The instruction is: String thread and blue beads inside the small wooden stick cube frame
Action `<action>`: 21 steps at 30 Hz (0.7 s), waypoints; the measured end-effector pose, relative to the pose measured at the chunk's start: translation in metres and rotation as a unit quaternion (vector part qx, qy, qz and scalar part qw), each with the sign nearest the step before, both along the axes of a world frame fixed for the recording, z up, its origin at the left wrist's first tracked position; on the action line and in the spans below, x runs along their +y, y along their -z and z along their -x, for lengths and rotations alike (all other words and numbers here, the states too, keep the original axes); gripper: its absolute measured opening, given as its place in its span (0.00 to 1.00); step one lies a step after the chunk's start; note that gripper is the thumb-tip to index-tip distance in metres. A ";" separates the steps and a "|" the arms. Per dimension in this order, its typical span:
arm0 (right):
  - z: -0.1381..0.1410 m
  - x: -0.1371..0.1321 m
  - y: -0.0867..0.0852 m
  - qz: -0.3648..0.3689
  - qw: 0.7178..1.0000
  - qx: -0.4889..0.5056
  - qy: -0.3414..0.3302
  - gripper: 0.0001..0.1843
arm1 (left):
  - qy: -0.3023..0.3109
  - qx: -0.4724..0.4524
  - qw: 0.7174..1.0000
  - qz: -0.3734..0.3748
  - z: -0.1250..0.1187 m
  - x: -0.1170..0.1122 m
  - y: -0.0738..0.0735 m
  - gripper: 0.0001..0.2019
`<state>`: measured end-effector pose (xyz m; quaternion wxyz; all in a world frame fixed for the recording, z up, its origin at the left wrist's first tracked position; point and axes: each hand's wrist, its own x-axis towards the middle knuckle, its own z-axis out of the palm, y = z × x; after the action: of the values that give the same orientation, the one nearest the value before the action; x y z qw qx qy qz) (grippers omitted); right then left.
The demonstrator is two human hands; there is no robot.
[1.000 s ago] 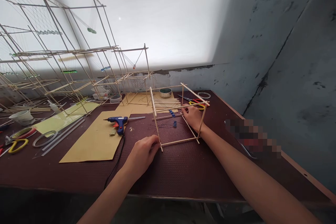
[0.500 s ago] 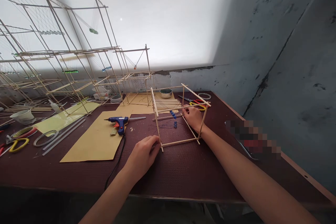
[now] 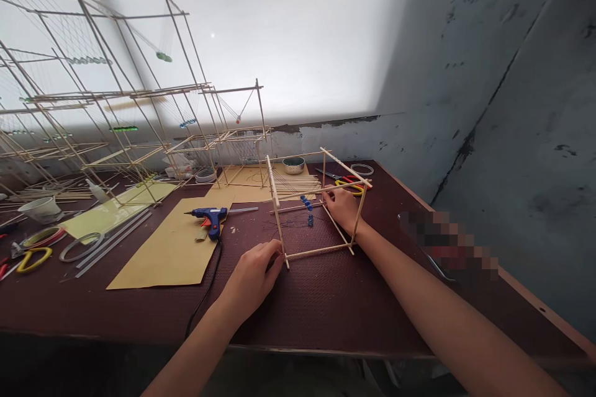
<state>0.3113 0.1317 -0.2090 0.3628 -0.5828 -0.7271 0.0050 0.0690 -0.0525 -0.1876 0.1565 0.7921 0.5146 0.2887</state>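
A small cube-shaped frame of thin wooden sticks (image 3: 321,252) stands on the dark red-brown table. Blue beads (image 3: 306,203) hang inside it on fine threads, and one more blue bead cluster (image 3: 310,220) sits lower down. My left hand (image 3: 254,273) is closed, thumb and fingertips pinching the frame's near left post close to its foot. My right hand (image 3: 342,211) reaches past the near right post to the far right side. Its curled fingers grip the frame near the far right post; the fingertips are partly hidden.
A blue glue gun (image 3: 214,221) lies on brown card (image 3: 162,254), its cord running to the front edge. Behind are a metal bowl (image 3: 293,165), loose sticks (image 3: 298,184) and scissors (image 3: 330,175). Larger stick frames (image 3: 139,96) fill the left; a blurred-out object (image 3: 447,248) lies right.
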 end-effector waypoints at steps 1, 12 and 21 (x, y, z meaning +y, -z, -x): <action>0.000 0.000 0.000 0.000 1.000 0.000 0.000 0.17 | 0.000 -0.001 1.000 0.000 0.000 0.000 0.000 0.06; 0.000 0.000 0.000 0.000 1.000 0.003 -0.002 0.16 | 0.002 -0.002 1.000 -0.003 0.000 0.000 -0.001 0.06; 0.000 -0.001 -0.001 -0.002 1.000 0.008 -0.005 0.17 | -0.001 0.007 1.000 -0.001 0.000 -0.001 -0.001 0.06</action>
<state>0.3113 0.1309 -0.2084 0.3698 -0.5786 -0.7269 0.0102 0.0687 -0.0535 -0.1865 0.1517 0.7937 0.5162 0.2838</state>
